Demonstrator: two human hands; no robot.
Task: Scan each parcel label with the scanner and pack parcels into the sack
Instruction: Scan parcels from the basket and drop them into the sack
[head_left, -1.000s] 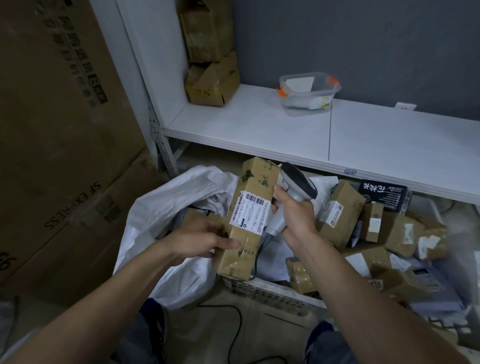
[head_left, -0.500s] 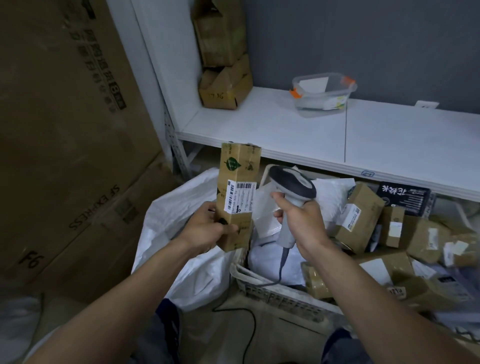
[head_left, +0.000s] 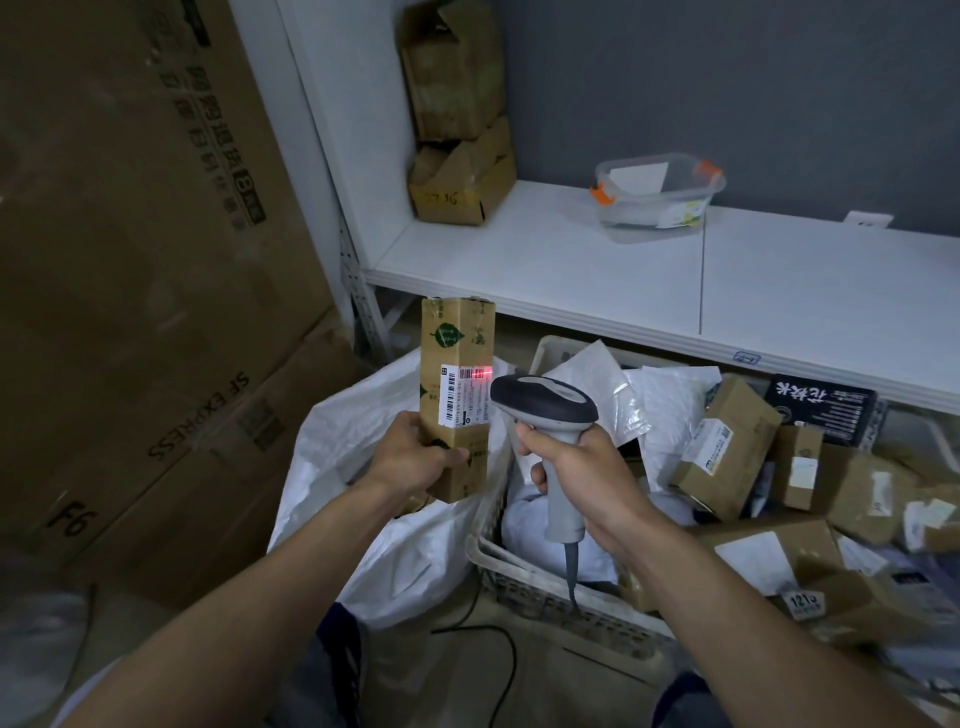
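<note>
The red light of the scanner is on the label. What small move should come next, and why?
Probably lower the tall parcel into the white sack, once the scan registers. The scanner casts its red line on the label; the left hand grips the parcel upright just above the sack, while the right hand holds the scanner.

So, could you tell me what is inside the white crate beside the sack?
White mailer bags fill the crate. The right hand and scanner cover its middle, and anything beneath the bags is hidden.

Head-worn view, forward and down
</note>
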